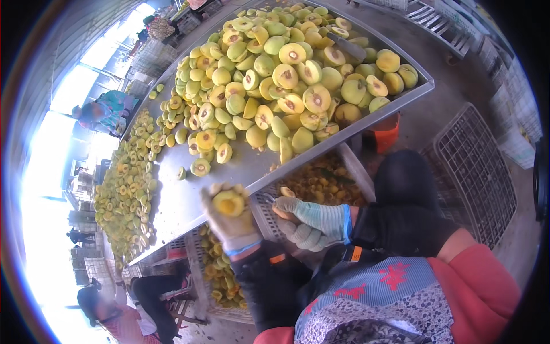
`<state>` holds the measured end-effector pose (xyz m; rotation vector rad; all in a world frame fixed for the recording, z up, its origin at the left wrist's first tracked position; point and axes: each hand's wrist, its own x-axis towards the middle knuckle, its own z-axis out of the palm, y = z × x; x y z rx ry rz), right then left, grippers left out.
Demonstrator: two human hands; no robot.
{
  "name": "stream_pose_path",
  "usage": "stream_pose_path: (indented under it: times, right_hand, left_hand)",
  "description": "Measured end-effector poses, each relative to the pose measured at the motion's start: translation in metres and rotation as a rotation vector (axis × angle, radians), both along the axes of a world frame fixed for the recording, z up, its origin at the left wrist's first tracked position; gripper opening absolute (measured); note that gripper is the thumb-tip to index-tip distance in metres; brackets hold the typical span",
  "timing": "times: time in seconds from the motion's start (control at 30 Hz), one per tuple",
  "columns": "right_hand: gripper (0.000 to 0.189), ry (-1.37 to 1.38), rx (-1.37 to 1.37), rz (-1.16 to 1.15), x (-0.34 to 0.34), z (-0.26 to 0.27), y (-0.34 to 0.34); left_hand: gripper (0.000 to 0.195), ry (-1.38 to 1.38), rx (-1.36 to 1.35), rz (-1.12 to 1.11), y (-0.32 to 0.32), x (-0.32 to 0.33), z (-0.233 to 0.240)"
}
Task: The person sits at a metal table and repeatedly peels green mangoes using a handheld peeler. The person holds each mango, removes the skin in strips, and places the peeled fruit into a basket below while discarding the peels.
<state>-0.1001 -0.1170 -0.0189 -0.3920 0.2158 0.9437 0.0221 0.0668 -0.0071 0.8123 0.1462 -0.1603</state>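
Note:
My left hand (230, 215), in a pale, stained glove, holds a halved yellow-green stone fruit (229, 203), seemingly a peach, its cut face turned up and its hollow showing. My right hand (311, 221), in a grey-green knit glove, is closed around the brown handle (285, 213) of a small pitting tool. The tool's thin metal end (268, 198) points towards the left hand. A pale brown fruit stone (287, 191) shows just above the right thumb; whether it touches the glove I cannot tell. Both hands are beside the near rim of a metal table (258, 185).
Fruit halves (275, 86) are heaped on the table, with a flat metal blade (348, 46) among them. Below are a crate of stones and scraps (322, 180) and a crate of fruit halves (219, 275). An orange bucket (385, 135) and plastic crate (477, 172) stand right. Co-workers sit left.

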Motion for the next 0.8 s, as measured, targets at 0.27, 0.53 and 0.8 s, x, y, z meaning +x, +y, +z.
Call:
stream_pose_path:
  times: [0.27,0.53,0.8]
  right_hand:
    - [0.057,-0.137,-0.118,-0.126,0.006,0.014,-0.002]
    - [0.057,-0.147,-0.388,-0.404,0.026,0.02,-0.018]
    - [0.055,-0.207,-0.452,-0.496,0.027,0.023,-0.02]
  left_hand:
    - [0.056,-0.093,1.437,0.505,0.099,0.012,0.064]
    - [0.06,-0.811,1.898,-0.494,-0.086,0.104,-0.008]
    - [0.06,-0.7,2.05,-0.632,-0.069,0.112,-0.022]
